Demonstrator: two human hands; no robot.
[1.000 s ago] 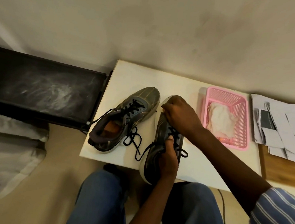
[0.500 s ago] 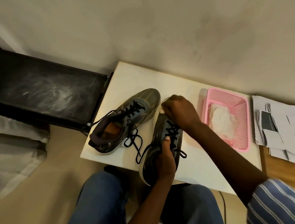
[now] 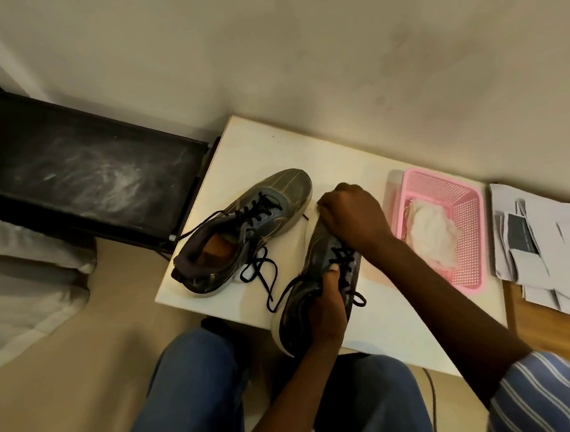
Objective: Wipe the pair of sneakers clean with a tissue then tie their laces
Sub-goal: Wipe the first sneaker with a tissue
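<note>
Two grey sneakers with loose black laces are on a small white table (image 3: 260,142). The left sneaker (image 3: 244,232) lies on the tabletop, opening toward me. The right sneaker (image 3: 314,264) is tipped on its side, heel past the table's front edge. My left hand (image 3: 328,304) grips it at the middle, thumb by the laces. My right hand (image 3: 351,214) is closed over its toe, fist down; a tissue in it is barely visible at the fingers. More white tissue (image 3: 431,231) lies in a pink basket (image 3: 466,201).
A dusty black tray-like surface (image 3: 79,170) adjoins the table's left side. Folded white papers (image 3: 548,246) lie on a wooden surface (image 3: 559,337) to the right. The wall is close behind the table. My knees in blue jeans (image 3: 195,393) are below its front edge.
My right hand has shifted a little back and forth over the toe of the right sneaker. My left hand keeps the same hold; the other sneaker has not moved.
</note>
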